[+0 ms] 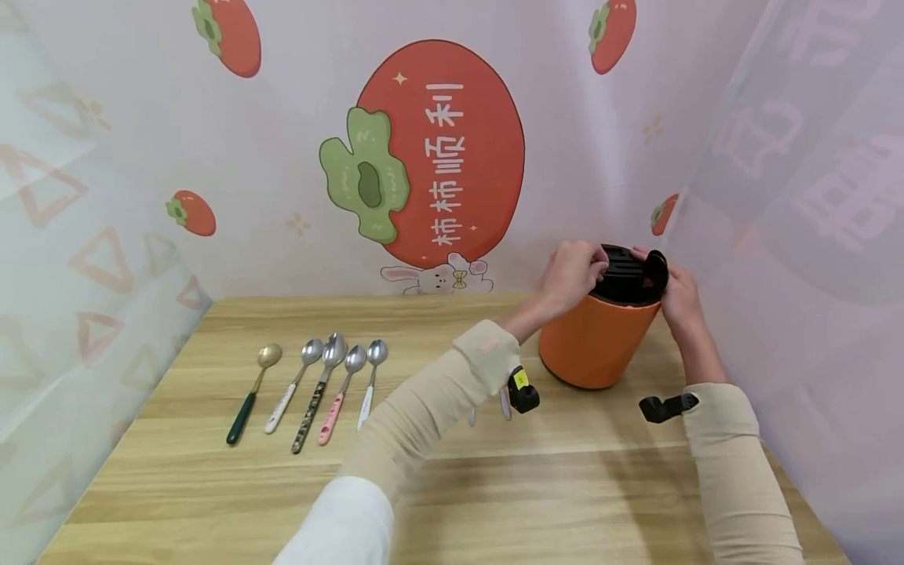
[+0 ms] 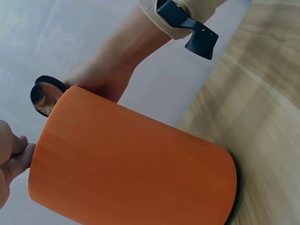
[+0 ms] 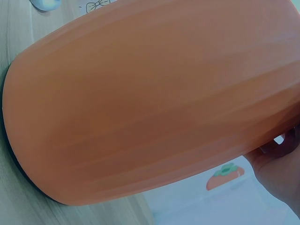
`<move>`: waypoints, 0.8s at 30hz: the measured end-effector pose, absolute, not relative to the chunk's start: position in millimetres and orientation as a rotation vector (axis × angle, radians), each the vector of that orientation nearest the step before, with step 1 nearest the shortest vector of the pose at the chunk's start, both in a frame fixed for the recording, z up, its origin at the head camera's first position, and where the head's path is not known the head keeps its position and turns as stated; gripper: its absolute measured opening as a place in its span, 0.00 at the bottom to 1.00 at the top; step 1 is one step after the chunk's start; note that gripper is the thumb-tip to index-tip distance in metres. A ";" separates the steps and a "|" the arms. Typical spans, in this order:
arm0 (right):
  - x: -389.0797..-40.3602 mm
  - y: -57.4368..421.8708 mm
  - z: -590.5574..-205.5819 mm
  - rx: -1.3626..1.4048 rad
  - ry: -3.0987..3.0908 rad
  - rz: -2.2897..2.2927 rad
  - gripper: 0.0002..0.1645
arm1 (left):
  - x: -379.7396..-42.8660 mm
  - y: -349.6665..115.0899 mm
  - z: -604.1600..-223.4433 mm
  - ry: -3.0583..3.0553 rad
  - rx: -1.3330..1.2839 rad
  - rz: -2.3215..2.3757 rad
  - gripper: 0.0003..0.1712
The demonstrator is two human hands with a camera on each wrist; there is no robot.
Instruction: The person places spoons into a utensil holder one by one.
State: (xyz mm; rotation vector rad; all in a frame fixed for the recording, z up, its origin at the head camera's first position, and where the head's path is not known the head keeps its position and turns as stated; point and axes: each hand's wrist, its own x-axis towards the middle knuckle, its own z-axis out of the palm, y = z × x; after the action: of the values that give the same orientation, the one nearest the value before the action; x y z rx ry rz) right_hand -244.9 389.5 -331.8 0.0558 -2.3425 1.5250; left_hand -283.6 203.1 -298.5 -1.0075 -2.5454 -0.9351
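Observation:
An orange utensil holder with a black slotted insert in its top stands at the right of the table. My left hand pinches at the insert's left edge; in the left wrist view its thumb and finger meet at the rim. On the far right side, my right hand grips the upper wall of the holder, its fingers partly hidden behind it. A curved black piece sticks up at the rim beside the right hand. Orange wall fills most of the right wrist view.
Several spoons lie on the left of the wooden table: a gold one with a green handle, others with white, patterned and pink handles. Pale narrow ends show behind the left forearm. Printed cloth walls enclose the table.

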 end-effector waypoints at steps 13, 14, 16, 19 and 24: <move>-250.5 394.1 -334.2 0.108 -2.344 1.474 0.26 | -277.0 148.0 -297.5 -2.424 -1.006 -1.065 0.06; -249.1 392.1 -332.1 0.113 -2.336 1.480 0.25 | -275.9 142.6 -298.4 -2.418 -1.004 -1.073 0.07; -246.5 388.7 -328.6 0.107 -2.340 1.491 0.24 | -274.3 132.4 -301.4 -2.408 -0.998 -1.072 0.07; -245.5 387.8 -328.0 0.092 -2.359 1.504 0.24 | -271.4 117.9 -308.1 -2.413 -0.981 -1.089 0.06; -249.2 393.3 -334.1 0.081 -2.381 1.493 0.29 | -264.8 97.1 -323.8 -2.452 -0.941 -1.142 0.06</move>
State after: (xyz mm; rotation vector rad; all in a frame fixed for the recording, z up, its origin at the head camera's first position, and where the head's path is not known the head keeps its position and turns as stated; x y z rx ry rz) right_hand -249.2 393.3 -334.1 0.0806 -2.3811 1.4934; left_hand -264.8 97.1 -323.8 -0.9407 -2.4517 -1.1421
